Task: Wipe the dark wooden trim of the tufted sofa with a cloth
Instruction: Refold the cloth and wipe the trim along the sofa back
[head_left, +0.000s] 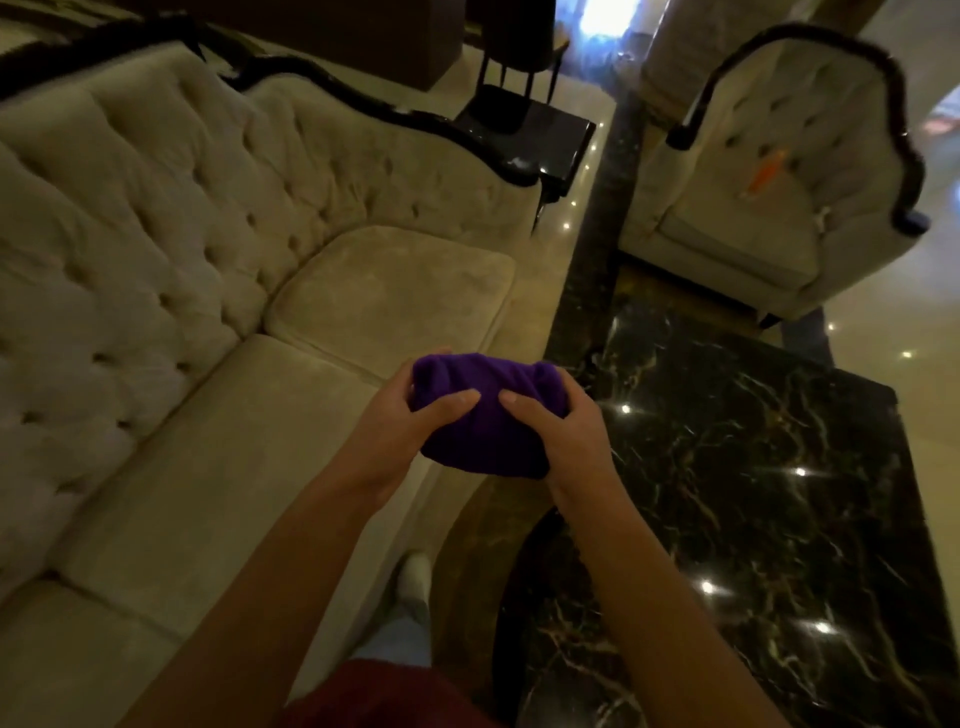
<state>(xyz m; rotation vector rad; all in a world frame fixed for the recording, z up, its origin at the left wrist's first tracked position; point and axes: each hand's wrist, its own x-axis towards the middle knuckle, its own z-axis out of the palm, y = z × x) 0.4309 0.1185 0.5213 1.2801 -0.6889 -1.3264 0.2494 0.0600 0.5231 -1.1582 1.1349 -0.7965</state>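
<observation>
A bunched purple cloth (488, 415) is held in front of me by both hands, above the front edge of the sofa seat. My left hand (402, 421) grips its left side and my right hand (563, 436) grips its right side, thumbs on top. The cream tufted sofa (171, 249) fills the left of the view. Its dark wooden trim (363, 96) runs along the top of the backrest and down the far arm, well beyond the cloth.
A black marble coffee table (753, 493) stands close on my right. A tufted armchair (769, 182) with dark trim sits at the far right. A small black side table (530, 130) stands behind the sofa's far arm. My white shoe (415, 577) is on the glossy floor.
</observation>
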